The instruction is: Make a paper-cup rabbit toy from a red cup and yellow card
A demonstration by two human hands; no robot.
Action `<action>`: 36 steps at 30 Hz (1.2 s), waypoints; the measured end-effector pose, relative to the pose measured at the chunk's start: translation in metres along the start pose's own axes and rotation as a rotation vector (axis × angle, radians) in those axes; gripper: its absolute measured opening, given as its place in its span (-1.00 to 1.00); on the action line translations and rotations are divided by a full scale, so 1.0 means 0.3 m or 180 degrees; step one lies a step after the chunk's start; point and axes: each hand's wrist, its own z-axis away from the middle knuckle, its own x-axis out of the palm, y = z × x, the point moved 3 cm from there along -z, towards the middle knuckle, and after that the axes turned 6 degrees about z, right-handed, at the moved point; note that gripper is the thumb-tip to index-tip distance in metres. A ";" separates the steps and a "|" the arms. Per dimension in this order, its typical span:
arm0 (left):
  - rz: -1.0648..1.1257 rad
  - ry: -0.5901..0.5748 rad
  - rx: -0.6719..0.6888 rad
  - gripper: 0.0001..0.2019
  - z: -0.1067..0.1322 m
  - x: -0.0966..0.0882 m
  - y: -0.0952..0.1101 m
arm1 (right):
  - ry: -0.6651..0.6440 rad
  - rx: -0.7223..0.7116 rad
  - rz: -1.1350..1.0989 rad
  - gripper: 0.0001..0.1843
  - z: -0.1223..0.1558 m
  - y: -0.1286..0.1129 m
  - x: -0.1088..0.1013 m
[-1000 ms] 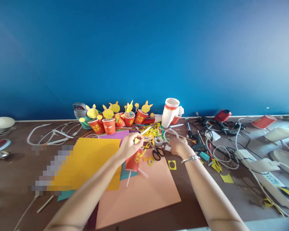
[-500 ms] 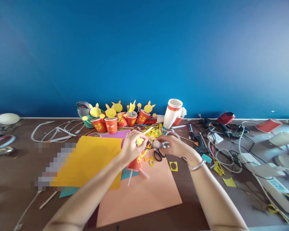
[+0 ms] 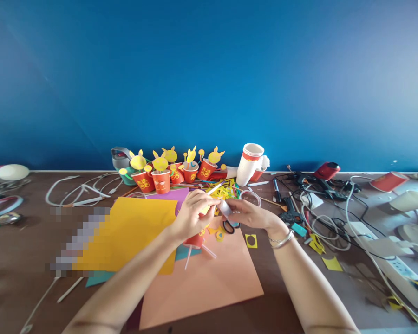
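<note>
My left hand [image 3: 191,214] is closed around a red paper cup [image 3: 195,239] with white straws poking out below it, and its fingers pinch a small yellow paper piece on a white straw [image 3: 214,188]. Close beside it, my right hand [image 3: 248,214] is closed on a small roll of clear tape [image 3: 226,207], fingertips almost touching the left hand. Both hover over an orange paper sheet [image 3: 202,278]. Black-handled scissors [image 3: 227,227] lie just under the hands.
A yellow sheet [image 3: 132,232] lies at the left. Several red cups with yellow bunny cut-outs [image 3: 167,169] and a stack of paper cups [image 3: 251,162] stand by the blue wall. Cables, a glue gun [image 3: 289,208] and a power strip [image 3: 386,260] crowd the right side.
My right hand picked up the tape roll from the table right of the scissors and brought it left, up against my left hand. The left hand stayed on the cup.
</note>
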 end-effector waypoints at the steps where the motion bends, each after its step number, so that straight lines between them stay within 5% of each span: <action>1: -0.0011 0.0017 0.0045 -0.83 0.000 0.000 0.000 | -0.0171 -0.0022 -0.0216 -0.86 0.001 -0.003 0.005; 4: 0.0044 0.0076 0.0007 -0.83 0.000 0.000 -0.002 | -0.0565 0.0006 -0.0616 -0.81 0.007 -0.004 0.012; 13: 0.1014 0.0305 -0.1212 -0.78 0.008 -0.002 -0.059 | -0.0580 -0.0077 -0.1477 -0.66 0.001 0.020 0.033; 21: 0.0654 0.0352 -0.0778 -0.85 0.003 0.001 -0.038 | -0.0435 0.0072 -0.1240 -0.67 -0.009 0.035 0.050; 36: 0.0418 0.0351 -0.0633 -0.86 0.014 0.016 -0.029 | -0.0322 0.0070 -0.1253 -0.69 -0.010 0.028 0.045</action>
